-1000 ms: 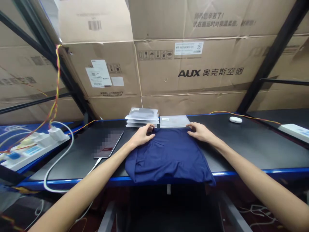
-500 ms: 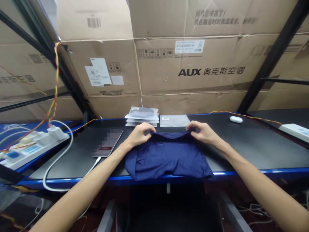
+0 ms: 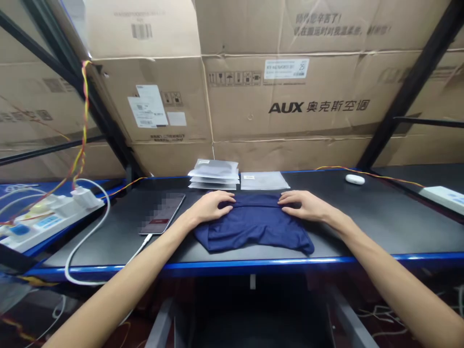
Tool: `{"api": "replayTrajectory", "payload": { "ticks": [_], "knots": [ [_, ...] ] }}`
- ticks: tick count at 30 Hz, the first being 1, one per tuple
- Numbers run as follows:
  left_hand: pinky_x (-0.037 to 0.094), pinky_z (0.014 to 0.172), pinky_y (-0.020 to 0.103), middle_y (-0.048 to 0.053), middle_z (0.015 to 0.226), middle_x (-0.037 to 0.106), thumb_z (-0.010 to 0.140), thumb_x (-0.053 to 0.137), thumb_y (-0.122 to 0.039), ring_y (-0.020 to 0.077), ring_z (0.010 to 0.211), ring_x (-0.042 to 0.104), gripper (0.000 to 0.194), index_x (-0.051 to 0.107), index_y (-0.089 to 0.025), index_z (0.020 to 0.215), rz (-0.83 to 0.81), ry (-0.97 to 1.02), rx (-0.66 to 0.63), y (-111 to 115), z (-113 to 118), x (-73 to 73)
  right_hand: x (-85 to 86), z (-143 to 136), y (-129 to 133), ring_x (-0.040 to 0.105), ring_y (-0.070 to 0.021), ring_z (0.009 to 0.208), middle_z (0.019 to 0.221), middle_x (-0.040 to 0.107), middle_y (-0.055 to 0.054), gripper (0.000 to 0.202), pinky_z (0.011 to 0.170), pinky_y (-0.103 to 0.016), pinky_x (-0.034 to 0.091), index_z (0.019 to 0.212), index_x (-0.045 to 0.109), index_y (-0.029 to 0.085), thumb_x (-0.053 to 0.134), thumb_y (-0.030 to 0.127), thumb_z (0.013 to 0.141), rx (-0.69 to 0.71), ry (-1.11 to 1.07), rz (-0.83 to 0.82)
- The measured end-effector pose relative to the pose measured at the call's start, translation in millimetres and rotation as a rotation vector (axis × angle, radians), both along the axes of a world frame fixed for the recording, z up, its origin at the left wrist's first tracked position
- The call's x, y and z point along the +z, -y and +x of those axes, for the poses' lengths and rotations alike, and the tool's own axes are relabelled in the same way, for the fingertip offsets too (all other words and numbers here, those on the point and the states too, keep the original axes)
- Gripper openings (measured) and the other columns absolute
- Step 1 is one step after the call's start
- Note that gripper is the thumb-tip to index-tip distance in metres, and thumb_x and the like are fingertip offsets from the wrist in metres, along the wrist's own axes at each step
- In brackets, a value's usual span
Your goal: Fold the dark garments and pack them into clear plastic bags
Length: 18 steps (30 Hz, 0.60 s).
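A dark blue cloth garment (image 3: 253,222) lies on the black tabletop, folded over along its far edge, with wrinkles on its near part. What kind of garment it is I cannot tell. My left hand (image 3: 213,205) rests on its far left corner, thumb apart from the fingers. At the far right corner, my right hand (image 3: 304,204) touches the cloth with fingertips, its thumb also apart. Behind the garment stand a stack of frosted plastic packets (image 3: 213,174) and a single flat packet (image 3: 264,181).
A phone (image 3: 163,215) on a white charging cable (image 3: 85,241) lies to the left. Further left is a loaded power strip (image 3: 47,222). A small white case (image 3: 355,179) and another power strip (image 3: 444,197) are at right. Cardboard (image 3: 290,121) walls the back.
The garment has moved away from the table's front edge and its far edge now lies flat. Both hands have loosened from a pinch, and the fingers rest on the cloth.
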State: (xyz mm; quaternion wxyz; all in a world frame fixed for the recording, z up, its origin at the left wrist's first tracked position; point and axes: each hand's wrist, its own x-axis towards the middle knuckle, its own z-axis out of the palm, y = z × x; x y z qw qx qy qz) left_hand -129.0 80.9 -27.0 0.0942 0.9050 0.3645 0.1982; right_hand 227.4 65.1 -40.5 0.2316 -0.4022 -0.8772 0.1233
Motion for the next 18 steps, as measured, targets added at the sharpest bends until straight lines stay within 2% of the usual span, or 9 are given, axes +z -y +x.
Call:
{"api": "replayTrajectory", "payload": {
  "ticks": [2,3,6,8,11,13,16,18],
  "knots": [
    [0.042,0.109,0.039,0.007,0.131,0.065,0.087,0.062,-0.034,0.0238,0.122,0.058,0.029,0.072,-0.023,0.112,-0.008,0.077,-0.022,1,-2,2.6,2.6,-1,4,0.063,-0.0281,0.116,0.112,0.074,-0.006,0.025,0.106,-0.043,0.045,0.102,0.077,0.026,0.065,0.038,0.085,0.005,-0.064,0.015],
    [0.044,0.105,0.037,0.007,0.124,0.068,0.086,0.065,-0.036,0.0236,0.116,0.061,0.027,0.073,-0.022,0.107,-0.042,0.113,-0.033,2,-3,4.9,4.9,-2,7,0.064,-0.0278,0.115,0.110,0.075,-0.006,0.024,0.106,-0.043,0.045,0.100,0.077,0.026,0.066,0.040,0.085,0.012,-0.101,0.016],
    [0.052,0.083,0.032,0.004,0.087,0.072,0.078,0.074,-0.045,0.0204,0.085,0.065,0.027,0.076,-0.020,0.087,-0.329,0.074,-0.086,7,-9,15.2,13.3,-4,20,0.065,-0.0255,0.103,0.099,0.073,-0.005,0.022,0.098,-0.040,0.049,0.089,0.076,0.025,0.071,0.046,0.082,0.055,-0.170,-0.037],
    [0.051,0.077,0.030,0.002,0.079,0.070,0.071,0.081,-0.047,0.0195,0.079,0.064,0.030,0.077,-0.020,0.085,-0.523,-0.013,-0.141,11,-15,23.9,17.4,-3,29,0.065,-0.0241,0.095,0.093,0.071,-0.005,0.025,0.094,-0.039,0.050,0.083,0.075,0.024,0.075,0.049,0.079,0.080,-0.173,-0.126],
    [0.049,0.092,0.032,0.003,0.098,0.073,0.067,0.085,-0.044,0.0222,0.096,0.065,0.035,0.079,-0.026,0.096,-0.604,-0.054,-0.221,20,-28,37.3,18.5,3,44,0.064,-0.0235,0.094,0.094,0.070,-0.005,0.030,0.093,-0.039,0.050,0.084,0.076,0.024,0.078,0.052,0.075,0.106,-0.171,-0.280],
    [0.043,0.104,0.034,0.002,0.116,0.070,0.065,0.086,-0.044,0.0241,0.110,0.063,0.039,0.078,-0.030,0.101,-0.607,-0.071,-0.243,30,-38,43.6,16.6,11,53,0.063,-0.0245,0.101,0.103,0.068,-0.006,0.033,0.096,-0.040,0.048,0.089,0.077,0.026,0.081,0.053,0.072,0.139,-0.149,-0.354],
    [0.037,0.111,0.034,0.000,0.138,0.059,0.067,0.085,-0.044,0.0253,0.126,0.055,0.040,0.076,-0.035,0.105,-0.593,-0.127,-0.214,46,-50,44.9,12.2,23,65,0.056,-0.0283,0.121,0.124,0.064,-0.006,0.039,0.106,-0.043,0.042,0.099,0.077,0.030,0.085,0.051,0.067,0.195,-0.085,-0.417],
    [0.037,0.112,0.033,-0.001,0.144,0.054,0.071,0.082,-0.044,0.0251,0.130,0.052,0.033,0.077,-0.035,0.103,-0.563,-0.127,-0.178,55,-56,41.0,9.0,28,69,0.049,-0.0309,0.132,0.133,0.061,-0.006,0.037,0.113,-0.048,0.035,0.101,0.077,0.032,0.084,0.049,0.070,0.201,-0.058,-0.420]
  ]
}}
